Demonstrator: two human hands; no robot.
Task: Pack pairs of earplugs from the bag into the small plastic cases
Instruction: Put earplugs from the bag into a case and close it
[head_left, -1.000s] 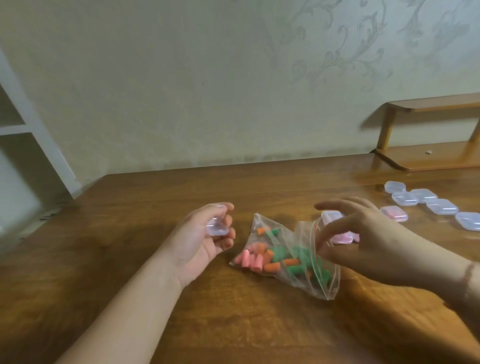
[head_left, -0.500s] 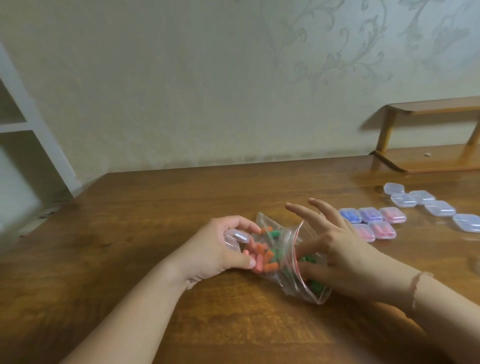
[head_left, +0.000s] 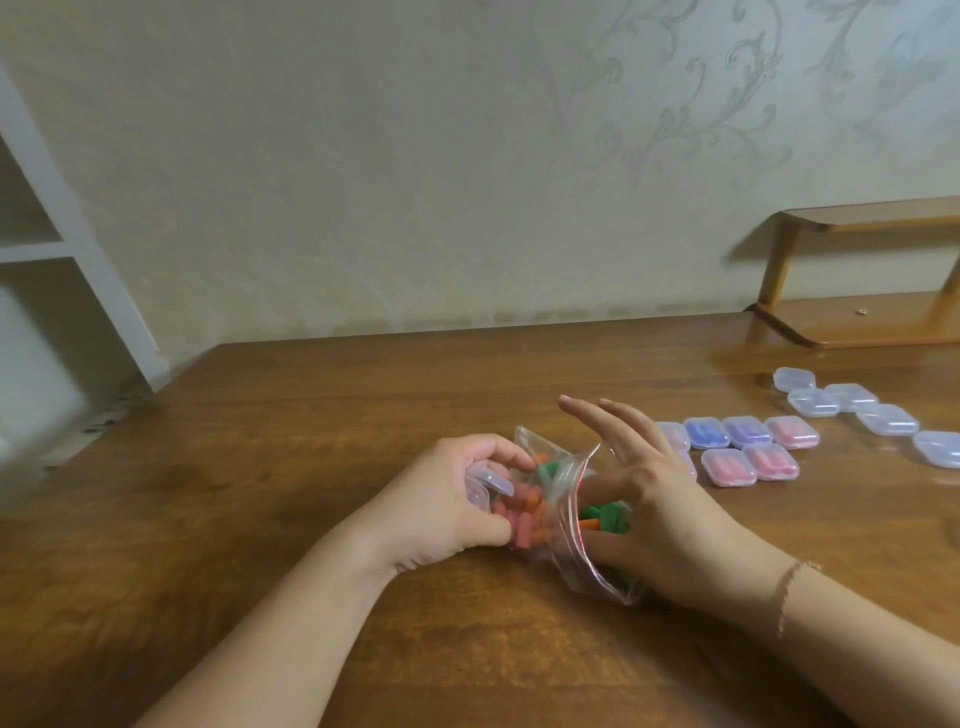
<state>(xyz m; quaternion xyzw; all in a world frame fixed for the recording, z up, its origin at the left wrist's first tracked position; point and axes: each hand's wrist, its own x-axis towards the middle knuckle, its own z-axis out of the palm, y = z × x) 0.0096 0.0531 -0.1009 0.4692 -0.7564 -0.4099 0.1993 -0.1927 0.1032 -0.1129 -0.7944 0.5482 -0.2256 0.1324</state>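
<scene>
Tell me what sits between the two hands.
In the head view, the clear zip bag of earplugs lies between the left hand and the right hand.

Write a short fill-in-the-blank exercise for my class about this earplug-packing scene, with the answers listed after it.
1. The left hand holds a small clear case whose lid is ____.
2. The right hand reaches into the plastic ____.
3. The filled cases lie to the ____ of the bag.
4. Everything rests on a ____ table.

Answers: open; bag; right; wooden
</scene>
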